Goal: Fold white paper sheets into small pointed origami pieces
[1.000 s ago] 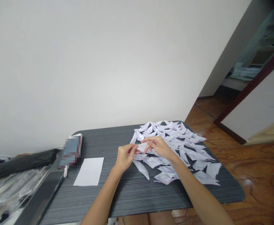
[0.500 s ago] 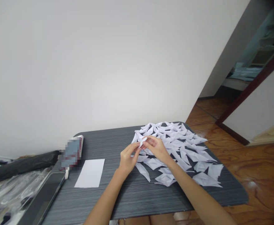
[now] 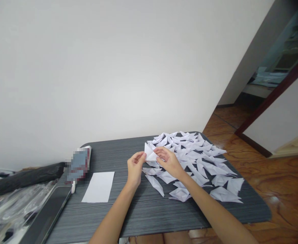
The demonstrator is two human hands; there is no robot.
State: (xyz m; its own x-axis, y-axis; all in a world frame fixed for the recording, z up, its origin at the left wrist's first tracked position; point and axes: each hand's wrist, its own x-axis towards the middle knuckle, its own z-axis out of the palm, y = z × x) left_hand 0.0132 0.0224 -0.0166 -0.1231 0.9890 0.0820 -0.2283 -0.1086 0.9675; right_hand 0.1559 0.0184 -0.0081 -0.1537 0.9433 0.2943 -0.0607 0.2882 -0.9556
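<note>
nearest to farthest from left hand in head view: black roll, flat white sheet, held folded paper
1. Held folded paper, touching the left hand
2. Flat white sheet, to the left on the table
3. Black roll, far left

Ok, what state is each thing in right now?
Held paper: folded, between both hands.
Left hand: grip closed on the paper's left edge.
Right hand: grip on its right side.
Folded papers: spread out, some overlapping.
White sheet: flat, apart from the folded papers.
Tablet-like device: screen dark.
</note>
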